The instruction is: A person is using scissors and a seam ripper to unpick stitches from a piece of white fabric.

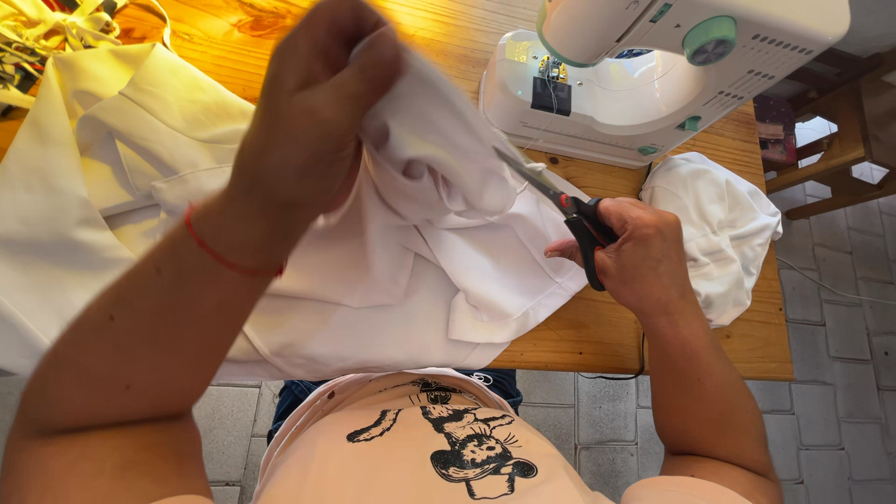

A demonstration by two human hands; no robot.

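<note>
My left hand (313, 112) is raised close to the camera and grips a bunched fold of a white garment (392, 271) that spreads over the wooden table (597, 331). A red thread bracelet circles that wrist. My right hand (639, 252) holds black-handled scissors (569, 210) with a red mark. Their blades point up-left and touch the lifted fold of white fabric.
A white sewing machine (635, 65) with pale green knobs stands at the back right of the table. A crumpled white cloth (723, 233) lies by the table's right edge. More white fabric covers the left side. A wooden chair (840, 140) stands on the tiled floor to the right.
</note>
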